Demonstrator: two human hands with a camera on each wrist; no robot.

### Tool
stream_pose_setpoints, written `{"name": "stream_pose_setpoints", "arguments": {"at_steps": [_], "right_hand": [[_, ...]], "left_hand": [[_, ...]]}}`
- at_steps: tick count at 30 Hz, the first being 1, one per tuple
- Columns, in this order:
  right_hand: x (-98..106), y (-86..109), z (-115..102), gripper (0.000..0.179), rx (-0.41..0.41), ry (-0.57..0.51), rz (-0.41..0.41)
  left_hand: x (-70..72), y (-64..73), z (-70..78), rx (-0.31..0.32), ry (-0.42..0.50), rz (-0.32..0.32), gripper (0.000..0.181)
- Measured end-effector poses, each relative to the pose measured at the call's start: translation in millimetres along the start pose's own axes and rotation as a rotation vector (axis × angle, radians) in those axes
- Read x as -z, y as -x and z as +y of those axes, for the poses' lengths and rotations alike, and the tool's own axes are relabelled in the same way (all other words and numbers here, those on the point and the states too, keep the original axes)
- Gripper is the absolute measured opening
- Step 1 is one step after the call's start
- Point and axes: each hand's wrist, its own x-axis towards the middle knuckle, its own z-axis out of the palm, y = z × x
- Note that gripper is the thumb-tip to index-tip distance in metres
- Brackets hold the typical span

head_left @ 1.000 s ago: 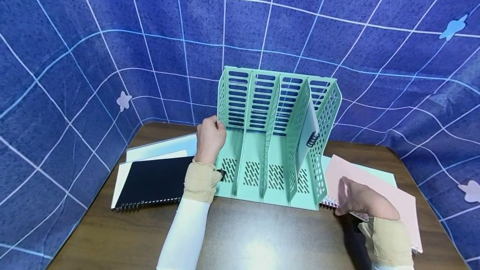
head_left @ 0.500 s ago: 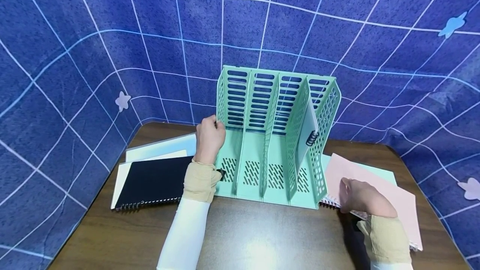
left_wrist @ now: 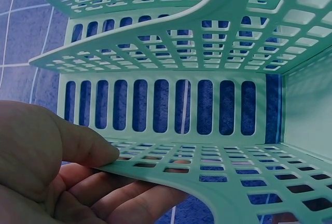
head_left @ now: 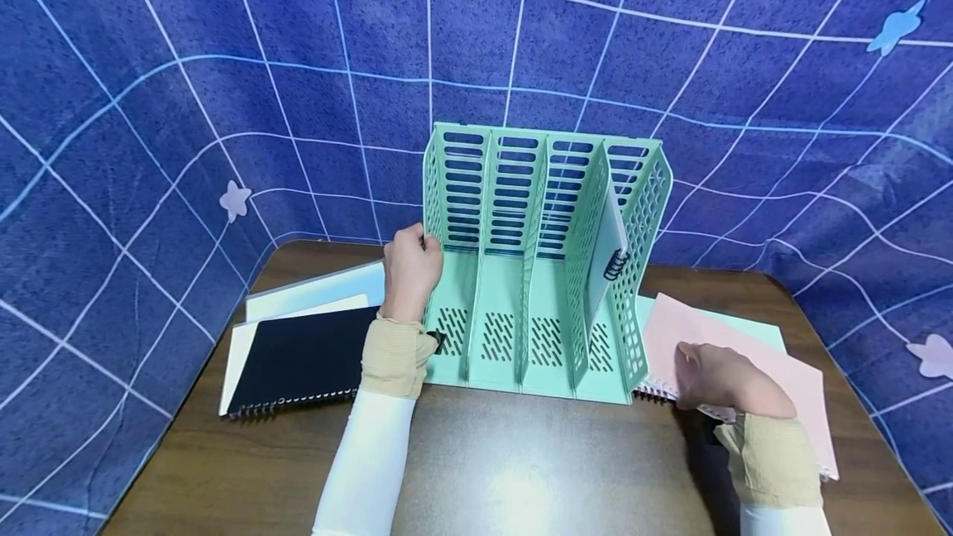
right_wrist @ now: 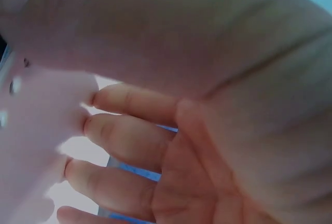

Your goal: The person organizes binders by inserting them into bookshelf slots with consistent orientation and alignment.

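A mint-green file rack [head_left: 500, 304] with side-by-side compartments stands on the table. My left hand [head_left: 412, 271] pinches the front edge of its left side wall, the thumb [left_wrist: 88, 146] inside and the fingers beneath in the left wrist view. To the right of the rack, a pink spiral notebook [head_left: 785, 379] lies on top of other notebooks. My right hand [head_left: 730, 379] pinches it near its spiral edge; in the right wrist view the fingertips meet the pink cover, and the thumb tip is partly cut off. A spiral notebook [head_left: 609, 255] stands leaning in the rack's rightmost compartment.
On the left lie a black spiral notebook [head_left: 301, 358], a white one [head_left: 240, 362] beneath it and a light blue one [head_left: 320, 289] behind. A mint-green notebook [head_left: 759, 331] shows under the pink one. A blue patterned cloth [head_left: 335, 106] hangs behind the table [head_left: 476, 470].
My right thumb has drawn in toward the fingers at the pink notebook's spiral edge. The left hand keeps its grip on the rack. The head view has shifted slightly.
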Motion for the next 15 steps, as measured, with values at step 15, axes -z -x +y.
{"name": "stream_pose_setpoints", "arguments": {"at_steps": [15], "right_hand": [[3.5,-3.5,-2.7,0.015,-0.007,-0.106,-0.059]], "left_hand": [[2.0,1.8,1.5,0.023,0.004,-0.012,0.04]]}}
